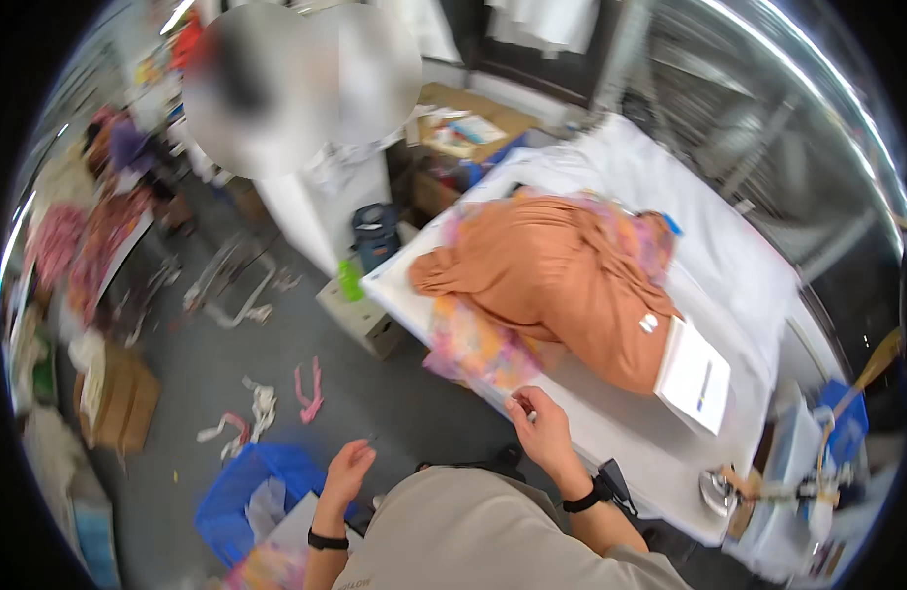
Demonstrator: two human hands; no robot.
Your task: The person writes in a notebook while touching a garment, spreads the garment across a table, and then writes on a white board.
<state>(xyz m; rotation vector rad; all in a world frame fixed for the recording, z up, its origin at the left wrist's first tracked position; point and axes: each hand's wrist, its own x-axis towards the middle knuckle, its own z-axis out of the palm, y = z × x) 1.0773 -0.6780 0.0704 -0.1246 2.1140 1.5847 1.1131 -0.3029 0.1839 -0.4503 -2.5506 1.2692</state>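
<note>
My left hand point(350, 466) is over the floor beside a blue plastic basket point(228, 509), its fingers bent together; a tiny dark trace shows at the fingertips, too blurred to name. At the near edge of the white-covered table point(616, 428), my right hand point(546, 429) has curled fingers around a small pale thing point(532, 417). Beyond it lies a heap of rust-orange fabric point(549, 273) over pink, yellow and purple patterned fabric point(479, 343). A white pad or box point(693, 376) with a pen point(704, 387) on it rests against the heap's right end.
An iron point(715, 493) stands at the table's right corner. A dark bag point(374, 232) and a green object point(350, 280) are left of the table, near a pale box point(361, 321). Fabric scraps point(262, 409) and a cardboard box point(121, 394) lie on the floor. A blurred area hides the upper left.
</note>
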